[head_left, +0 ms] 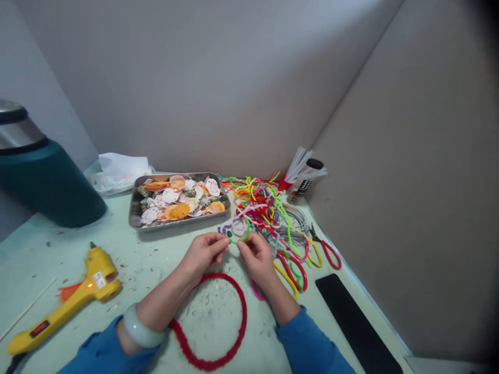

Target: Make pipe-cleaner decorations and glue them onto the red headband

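Between my two hands is a bright green pipe cleaner (247, 227), curved upward near the right fingers. My left hand (208, 249) pinches one part of it between thumb and forefinger, close to a small dark green spot. With a similar pinch, my right hand (257, 254) grips the pipe cleaner a short way to the right. Below the hands, a ring wrapped in red fuzzy pipe cleaner (245, 317) lies on the table, partly hidden by my left forearm. Just beyond the fingertips begins a tangled heap of coloured pipe cleaners (265, 208).
A metal tray (179, 226) of seashells stands at the back. To the left are a yellow glue gun (83, 293), its light lit, and a teal bottle (50, 182). Pliers (327, 249) with red and yellow handles, grey wire (298, 221) and a black strip (354, 322) lie right.
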`<state>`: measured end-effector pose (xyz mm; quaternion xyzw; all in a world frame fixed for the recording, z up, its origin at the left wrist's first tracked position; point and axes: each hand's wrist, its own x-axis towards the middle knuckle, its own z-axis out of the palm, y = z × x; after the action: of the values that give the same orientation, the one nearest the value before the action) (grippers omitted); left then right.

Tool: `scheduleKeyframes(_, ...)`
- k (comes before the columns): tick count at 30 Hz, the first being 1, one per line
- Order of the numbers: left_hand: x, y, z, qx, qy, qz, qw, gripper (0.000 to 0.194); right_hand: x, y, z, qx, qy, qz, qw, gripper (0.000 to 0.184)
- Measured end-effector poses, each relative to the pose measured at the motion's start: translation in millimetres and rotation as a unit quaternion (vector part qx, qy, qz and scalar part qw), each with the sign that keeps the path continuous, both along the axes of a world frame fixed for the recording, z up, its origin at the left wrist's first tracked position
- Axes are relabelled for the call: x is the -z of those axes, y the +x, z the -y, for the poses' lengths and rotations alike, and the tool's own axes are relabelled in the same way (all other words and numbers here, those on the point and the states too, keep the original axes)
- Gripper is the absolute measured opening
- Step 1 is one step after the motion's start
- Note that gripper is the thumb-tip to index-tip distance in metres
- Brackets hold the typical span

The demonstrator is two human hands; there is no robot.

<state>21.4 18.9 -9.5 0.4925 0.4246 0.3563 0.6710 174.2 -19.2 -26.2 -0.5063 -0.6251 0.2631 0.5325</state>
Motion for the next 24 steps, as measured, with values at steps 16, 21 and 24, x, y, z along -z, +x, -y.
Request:
scheduleKeyframes(16,-7.0,0.7,0.5,-0.012,0.005,-0.020,1.000,0.033,-7.6,0.0,3.0,0.010,0.067,0.105,0.992,0.019)
scheduleKeyframes(21,-4.0,-0.7,-3.7,0.034,0.099,-0.106,0.989,0.027,-10.1,5.3,2.3,-0.015,0.058,0.112,0.992,0.015)
scheduleKeyframes(24,1.1,-1.9,-5.8,0.058,0.165,-0.138,0.975,0.020,-10.2,7.1,1.8,-0.008,0.047,0.109,0.993,0.014)
